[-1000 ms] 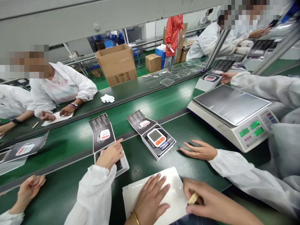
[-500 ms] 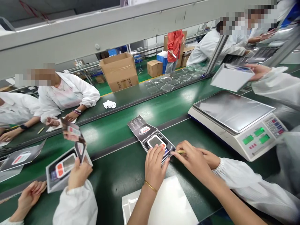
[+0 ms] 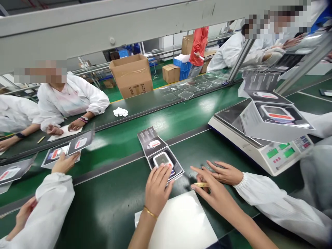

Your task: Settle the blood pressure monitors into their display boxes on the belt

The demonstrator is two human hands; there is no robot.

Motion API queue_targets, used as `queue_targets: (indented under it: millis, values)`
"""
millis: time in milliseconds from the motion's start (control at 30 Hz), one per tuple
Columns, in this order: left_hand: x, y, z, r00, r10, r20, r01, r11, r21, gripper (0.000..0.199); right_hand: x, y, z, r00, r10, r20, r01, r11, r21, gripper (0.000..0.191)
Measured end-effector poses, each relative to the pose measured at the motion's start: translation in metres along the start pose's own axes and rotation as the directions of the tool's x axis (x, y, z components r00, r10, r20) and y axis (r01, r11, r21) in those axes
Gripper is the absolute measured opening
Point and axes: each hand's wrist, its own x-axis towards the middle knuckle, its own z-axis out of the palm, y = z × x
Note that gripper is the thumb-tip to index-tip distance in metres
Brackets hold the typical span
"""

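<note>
**Left hand:** I see the bare left hand (image 3: 157, 193), a thin gold bangle (image 3: 150, 212) on its wrist, with its fingers curved down over the monitor. I cannot tell whether they grip it or only rest on it.
**Right hand:** I read the bare right hand (image 3: 215, 197) as half open, with a slim pale wooden pencil (image 3: 201, 184) held among its fingers, just beside the box.
**Monitor:** A white blood pressure monitor with a grey screen (image 3: 163, 159) sits in an open black-lined white box (image 3: 176, 169), right under the left fingers.
**Box:** It lies on the dark green conveyor belt (image 3: 103, 214), its black printed card lid (image 3: 150, 142) folded open on the far side.
**Below:** A flat white sheet (image 3: 181, 221) lies under the left wrist, nearest me.
**Right side:** A co-worker's hand in a white gathered sleeve (image 3: 224, 172) lies near the right hand. A tilted white product box (image 3: 275, 121) overlaps a steel-topped white digital weighing scale (image 3: 275, 157).
**Left side:** Another co-worker's hand (image 3: 63, 163) reaches a second open product box (image 3: 61, 154).
</note>
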Motion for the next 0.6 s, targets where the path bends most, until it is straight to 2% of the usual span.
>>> queue_targets:
  millis: [67, 133, 200, 233, 300, 333, 400, 433, 500, 600]
  values:
    - [-0.023, -0.023, -0.027, 1.0, 0.011, 0.025, -0.013, 0.998, 0.064, 0.043, -0.013, 0.004, -0.01, 0.998, 0.037, 0.044, -0.036, 0.999, -0.015, 0.039]
    - [-0.043, -0.04, -0.054, 1.0, -0.004, 0.03, 0.001, 0.994, 0.108, 0.046, -0.024, 0.007, -0.017, 0.989, 0.042, 0.139, -0.034, 0.998, -0.06, 0.024]
    - [-0.055, -0.04, -0.071, 0.998, -0.067, -0.017, 0.069, 0.99, 0.124, 0.053, -0.031, 0.01, -0.018, 0.971, 0.03, 0.236, -0.003, 0.993, -0.115, 0.018]
    - [-0.058, -0.032, -0.074, 0.995, -0.097, -0.034, 0.1, 0.989, 0.112, 0.057, -0.033, 0.011, -0.017, 0.962, 0.024, 0.271, 0.015, 0.99, -0.143, 0.018]
    - [-0.058, -0.003, -0.067, 0.995, -0.093, 0.027, 0.091, 0.995, 0.048, 0.059, -0.035, 0.014, -0.014, 0.95, 0.023, 0.312, 0.04, 0.98, -0.195, 0.015]
    - [-0.056, 0.014, -0.057, 0.992, -0.038, 0.118, 0.038, 0.999, -0.004, 0.058, -0.035, 0.015, -0.014, 0.946, 0.023, 0.323, 0.051, 0.975, -0.216, 0.013]
    - [-0.053, 0.045, -0.032, 0.939, 0.125, 0.32, -0.09, 0.988, -0.122, 0.058, -0.034, 0.017, -0.014, 0.936, 0.018, 0.351, 0.077, 0.964, -0.254, 0.012]
    - [-0.052, 0.056, -0.02, 0.907, 0.184, 0.379, -0.129, 0.978, -0.166, 0.057, -0.034, 0.017, -0.015, 0.928, 0.015, 0.372, 0.093, 0.958, -0.27, 0.012]
    - [-0.053, 0.067, 0.0, 0.874, 0.236, 0.425, -0.158, 0.965, -0.21, 0.057, -0.034, 0.015, -0.018, 0.909, 0.013, 0.416, 0.119, 0.95, -0.29, 0.013]
    - [-0.058, 0.064, 0.012, 0.879, 0.236, 0.414, -0.157, 0.964, -0.216, 0.056, -0.035, 0.012, -0.022, 0.893, 0.008, 0.449, 0.137, 0.948, -0.289, 0.016]
